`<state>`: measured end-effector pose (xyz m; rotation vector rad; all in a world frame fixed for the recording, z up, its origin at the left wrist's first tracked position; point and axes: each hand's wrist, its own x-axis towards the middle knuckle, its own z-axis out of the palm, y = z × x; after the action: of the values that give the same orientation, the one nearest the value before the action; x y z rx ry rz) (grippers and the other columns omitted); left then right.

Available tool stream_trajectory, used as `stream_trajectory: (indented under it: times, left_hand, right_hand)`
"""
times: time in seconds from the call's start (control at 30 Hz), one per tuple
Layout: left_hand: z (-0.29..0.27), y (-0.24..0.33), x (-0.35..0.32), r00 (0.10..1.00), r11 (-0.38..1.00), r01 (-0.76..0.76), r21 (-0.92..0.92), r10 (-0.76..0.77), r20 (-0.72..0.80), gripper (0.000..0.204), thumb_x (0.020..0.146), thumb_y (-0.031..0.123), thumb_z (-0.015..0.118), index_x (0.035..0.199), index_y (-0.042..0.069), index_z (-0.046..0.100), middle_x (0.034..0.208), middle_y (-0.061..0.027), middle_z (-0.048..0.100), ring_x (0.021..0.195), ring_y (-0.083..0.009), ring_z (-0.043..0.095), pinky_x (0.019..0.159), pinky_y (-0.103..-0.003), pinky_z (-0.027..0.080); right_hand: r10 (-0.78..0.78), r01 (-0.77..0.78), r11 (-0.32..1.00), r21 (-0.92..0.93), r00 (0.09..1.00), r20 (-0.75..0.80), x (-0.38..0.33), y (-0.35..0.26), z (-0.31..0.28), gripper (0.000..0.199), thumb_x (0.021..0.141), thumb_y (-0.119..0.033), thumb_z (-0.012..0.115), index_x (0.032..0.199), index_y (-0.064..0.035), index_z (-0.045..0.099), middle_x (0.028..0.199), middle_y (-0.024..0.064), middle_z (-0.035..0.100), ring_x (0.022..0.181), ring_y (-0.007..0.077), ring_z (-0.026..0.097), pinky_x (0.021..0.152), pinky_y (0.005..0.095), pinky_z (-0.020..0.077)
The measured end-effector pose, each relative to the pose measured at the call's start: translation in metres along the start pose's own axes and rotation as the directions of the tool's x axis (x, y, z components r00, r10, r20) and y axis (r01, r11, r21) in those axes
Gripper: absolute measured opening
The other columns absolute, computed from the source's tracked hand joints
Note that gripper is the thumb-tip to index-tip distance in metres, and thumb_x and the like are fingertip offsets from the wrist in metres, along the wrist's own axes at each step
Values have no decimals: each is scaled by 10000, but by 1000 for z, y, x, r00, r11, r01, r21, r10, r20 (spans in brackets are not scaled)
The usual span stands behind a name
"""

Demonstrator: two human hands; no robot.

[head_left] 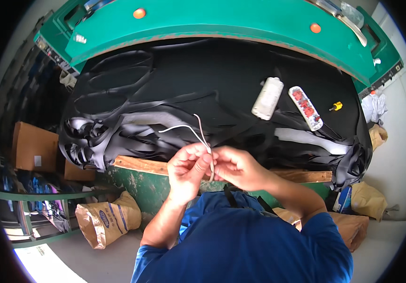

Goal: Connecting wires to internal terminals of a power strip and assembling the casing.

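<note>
Holding a slim white cable, split into white and pinkish wires, at the wooden edge of the black-covered counter; clamping it in the fingers of the left hand; touching it with the right hand, too hidden to tell whether closed; facing, farther right, a white oblong casing, a white shell with red innards and a yellow-and-black tool.

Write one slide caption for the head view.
Left hand grips a cable, right hand alongside, two wires spread apart.
</note>
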<state>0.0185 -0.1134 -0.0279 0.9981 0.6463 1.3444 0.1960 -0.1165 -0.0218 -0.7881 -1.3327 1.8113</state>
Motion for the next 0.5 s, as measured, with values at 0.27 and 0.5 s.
stream_trajectory:
  times: [0.27,0.5]
  left_hand:
    - [103,-26,12,992,996,79,-32,-75,102,270,942,-104,569,1189,8,574,1015,-123,702,834,-123,669,646,-211,542]
    - [147,-38,30,985,997,79,12,-80,153,153,934,-58,630,1062,10,582,996,-143,687,771,-148,685,595,-215,564]
  right_hand:
    - [-187,173,972,-160,979,-79,-84,-14,-57,175,970,-15,617,1137,12,574,947,54,667,836,84,620,726,265,523]
    - [-246,192,958,-215,933,-264,-126,-9,-74,100,925,-45,694,963,12,621,810,38,663,714,49,608,627,235,512]
